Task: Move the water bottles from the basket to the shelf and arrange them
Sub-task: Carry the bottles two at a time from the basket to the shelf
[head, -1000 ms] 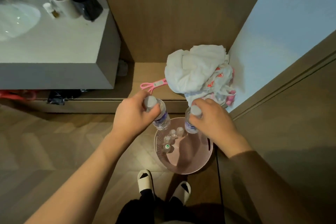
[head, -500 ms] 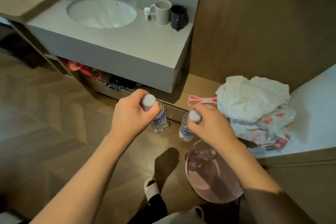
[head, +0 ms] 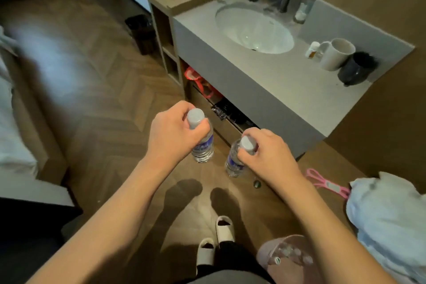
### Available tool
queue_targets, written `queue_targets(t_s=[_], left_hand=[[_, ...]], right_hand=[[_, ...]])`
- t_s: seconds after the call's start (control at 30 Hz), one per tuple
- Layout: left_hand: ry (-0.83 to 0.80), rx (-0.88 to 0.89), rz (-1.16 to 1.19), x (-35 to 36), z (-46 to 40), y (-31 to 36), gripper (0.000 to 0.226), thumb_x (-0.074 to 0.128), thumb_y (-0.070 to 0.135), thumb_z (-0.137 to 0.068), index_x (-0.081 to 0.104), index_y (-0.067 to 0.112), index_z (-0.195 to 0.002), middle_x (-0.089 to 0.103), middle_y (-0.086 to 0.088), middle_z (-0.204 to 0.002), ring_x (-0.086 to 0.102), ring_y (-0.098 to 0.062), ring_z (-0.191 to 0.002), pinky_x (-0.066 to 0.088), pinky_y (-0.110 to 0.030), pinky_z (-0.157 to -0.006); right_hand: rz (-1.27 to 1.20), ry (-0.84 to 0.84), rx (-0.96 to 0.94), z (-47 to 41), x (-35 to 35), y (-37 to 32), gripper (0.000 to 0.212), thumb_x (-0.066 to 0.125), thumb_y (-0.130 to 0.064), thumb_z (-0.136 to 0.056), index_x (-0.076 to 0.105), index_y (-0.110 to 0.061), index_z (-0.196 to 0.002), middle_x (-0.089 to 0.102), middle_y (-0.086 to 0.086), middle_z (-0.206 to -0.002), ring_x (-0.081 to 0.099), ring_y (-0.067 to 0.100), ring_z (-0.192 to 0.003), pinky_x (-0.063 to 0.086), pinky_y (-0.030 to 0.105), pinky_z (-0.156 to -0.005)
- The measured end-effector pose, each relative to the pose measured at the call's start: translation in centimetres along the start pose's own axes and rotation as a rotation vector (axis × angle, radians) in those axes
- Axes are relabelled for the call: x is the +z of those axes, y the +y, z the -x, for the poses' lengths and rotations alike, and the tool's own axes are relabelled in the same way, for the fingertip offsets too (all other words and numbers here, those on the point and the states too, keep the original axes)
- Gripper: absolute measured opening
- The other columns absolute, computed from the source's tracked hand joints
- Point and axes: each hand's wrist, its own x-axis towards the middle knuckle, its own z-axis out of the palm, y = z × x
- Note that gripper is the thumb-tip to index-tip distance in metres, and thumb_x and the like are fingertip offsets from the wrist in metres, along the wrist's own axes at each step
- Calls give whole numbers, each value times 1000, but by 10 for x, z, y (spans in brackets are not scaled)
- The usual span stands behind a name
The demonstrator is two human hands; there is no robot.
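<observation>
Left hand point(head: 171, 131) grips one bottle point(head: 202, 145) by the neck, fingers curled under the cap; bottle hangs upright above the floor. Right hand point(head: 265, 153) grips a second bottle point(head: 234, 161) the same way, just beside the first. Pink basket point(head: 267, 250) sits on the floor near the feet, more bottles inside. Vanity point(head: 253, 90) stands ahead.

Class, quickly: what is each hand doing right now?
Left hand: grips a clear plastic water bottle with a grey cap.
Right hand: grips a second clear plastic grey-capped water bottle.
</observation>
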Motion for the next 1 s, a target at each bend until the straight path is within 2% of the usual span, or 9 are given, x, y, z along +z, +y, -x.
queue_targets(t_s=[0.2,0.3,0.37,0.53,0.63,0.7,0.87,1.0], left_hand=[[114,-95,-93,-28,-43,-39,21,72,38,-77,67,21,-88,59,13,-69,55,-3,-63,35,-13,-55],[173,-139,-139,-40,-74,-49,20,73,37,-76,67,21,-87,58,13,-66,54,-4,-61,34,-13,-54],[201,-152,-146,-46,-94,-54,21,72,37,-77,66,21,-88,59,11,-67,54,-6,-61,35,-17,-54],[290,-249,-101,-69,-141,-79,21,69,42,-80,63,23,-86,63,9,-71,59,-11,-68,49,-30,-59],[388,-192,-159,-83,-171,-101,30,62,47,-76,64,18,-85,63,6,-70,60,-17,-65,53,-34,-59],[402,-216,-186,-94,-191,-117,35,60,50,-74,65,18,-86,63,5,-70,61,-18,-65,53,-33,-59],[423,-256,-183,-124,-250,-178,23,72,41,-78,65,20,-85,64,6,-70,60,-15,-63,53,-34,-60],[412,-251,-162,-161,-310,-225,26,67,47,-75,63,22,-83,63,6,-67,61,-16,-63,53,-35,-61]], right_hand=[[-39,-94,-137,-87,25,-31,26,65,-40,-78,61,-27,-100,60,-3,-94,57,16,-85,52,38,-75],[-61,-132,-218,-132,30,-49,26,64,-42,-78,61,-28,-99,61,-3,-94,58,17,-84,53,37,-75],[-63,-162,-278,-164,33,-63,24,62,-43,-77,59,-28,-95,61,-4,-92,59,17,-82,53,38,-73],[-55,-204,-351,-234,43,-102,20,61,-42,-74,56,-26,-85,59,-6,-82,57,17,-75,52,38,-69],[-55,-201,-420,-273,53,-127,20,60,-43,-74,57,-26,-84,59,-7,-80,56,16,-73,52,38,-66],[-71,-206,-448,-299,62,-144,20,60,-42,-75,58,-25,-86,60,-6,-81,57,15,-73,53,39,-66],[-99,-254,-441,-368,90,-199,23,61,-40,-76,61,-27,-96,62,-5,-89,60,16,-82,54,40,-73],[-74,-265,-448,-429,110,-251,20,60,-40,-74,60,-28,-90,60,-6,-85,58,15,-78,53,40,-71]])
